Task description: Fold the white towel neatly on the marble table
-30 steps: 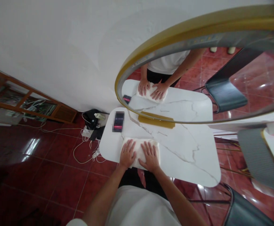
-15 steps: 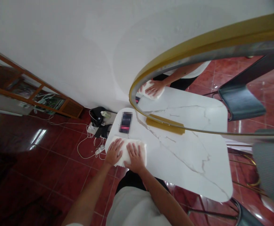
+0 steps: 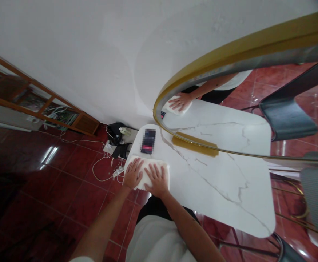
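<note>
A folded white cloth (image 3: pixel 147 170) lies at the near left corner of a white marble table (image 3: pixel 219 189). My left hand (image 3: pixel 133 174) rests flat on the cloth's left part, fingers stretched out. My right hand (image 3: pixel 156 179) lies flat on its right part, fingers spread. Just beyond the cloth, a dark phone (image 3: pixel 148 141) sits on the table. A round gold-framed mirror (image 3: pixel 230 54) stands at the table's far side and reflects my hands and the cloth.
A gold mirror base (image 3: pixel 195 145) sits on the table. Cables, a power strip and a black bag (image 3: pixel 114 134) lie on the red tile floor to the left. Dark chairs (image 3: pixel 290 251) stand at the right. A wooden-framed shelf (image 3: pixel 39 109) lines the wall.
The view has swung right and the cloth with both hands now sits nearer the table's left corner; the hands stay flat on it.
</note>
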Demonstrator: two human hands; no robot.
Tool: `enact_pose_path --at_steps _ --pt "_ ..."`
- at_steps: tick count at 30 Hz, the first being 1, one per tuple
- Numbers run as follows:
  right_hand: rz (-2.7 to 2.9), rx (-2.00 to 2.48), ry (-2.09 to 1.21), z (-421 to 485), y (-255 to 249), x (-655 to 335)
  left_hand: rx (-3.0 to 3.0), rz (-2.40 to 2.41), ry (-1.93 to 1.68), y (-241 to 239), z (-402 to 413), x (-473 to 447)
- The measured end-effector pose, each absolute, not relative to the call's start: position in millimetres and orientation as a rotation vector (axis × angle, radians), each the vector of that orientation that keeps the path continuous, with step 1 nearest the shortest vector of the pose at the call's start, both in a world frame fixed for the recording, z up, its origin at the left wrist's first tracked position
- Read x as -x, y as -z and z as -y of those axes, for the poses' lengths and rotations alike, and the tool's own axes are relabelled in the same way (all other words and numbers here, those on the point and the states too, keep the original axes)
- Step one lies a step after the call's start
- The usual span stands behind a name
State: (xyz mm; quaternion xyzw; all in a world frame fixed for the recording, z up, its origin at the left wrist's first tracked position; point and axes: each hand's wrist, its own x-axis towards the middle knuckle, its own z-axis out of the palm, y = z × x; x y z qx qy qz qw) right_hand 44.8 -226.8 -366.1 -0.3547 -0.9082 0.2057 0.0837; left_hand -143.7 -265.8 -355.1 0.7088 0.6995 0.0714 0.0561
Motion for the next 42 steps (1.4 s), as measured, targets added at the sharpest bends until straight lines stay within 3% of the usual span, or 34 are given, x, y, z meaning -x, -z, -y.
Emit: enact_pose_path --at_steps 20,42 --pt "2.686 1.293 -0.408 222.1 361.2 -156.2 -2.256 -1.889 -0.305 359.1 229.7 34.0" --pt "2.664 1.289 -0.391 179.9 366.3 -154.5 -2.23 -1.893 -0.34 362.5 188.3 32.7"
